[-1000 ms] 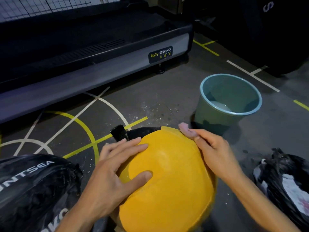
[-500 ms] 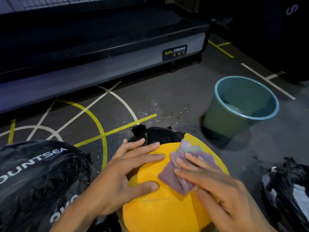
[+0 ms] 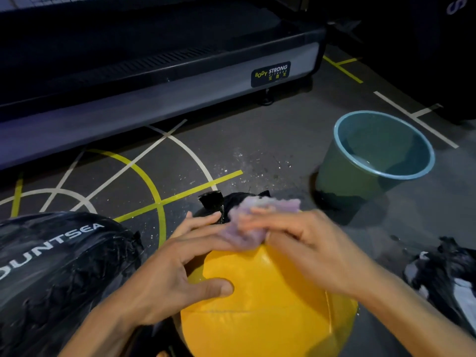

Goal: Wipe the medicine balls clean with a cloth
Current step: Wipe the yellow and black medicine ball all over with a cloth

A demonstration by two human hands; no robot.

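A yellow and black medicine ball (image 3: 262,300) sits on the floor right below me. My left hand (image 3: 177,269) lies flat on its left side, fingers straight, thumb on the yellow panel. My right hand (image 3: 309,243) presses a pale purple cloth (image 3: 247,222) against the ball's far top, near the black panel and its strap; the hand is blurred by motion, with fingers stretched over the cloth. A second, black medicine ball (image 3: 51,274) with white lettering lies at the left.
A green bucket (image 3: 342,176) with a blue rim holds some water at the right. A treadmill base (image 3: 159,99) runs across the back. A crumpled black and white bag (image 3: 448,279) lies at the far right. The floor carries white and yellow lines.
My right hand has carried the cloth from the ball's right edge onto the yellow top, then pushed it forward to the far top. The left hand has stayed flat on the ball.
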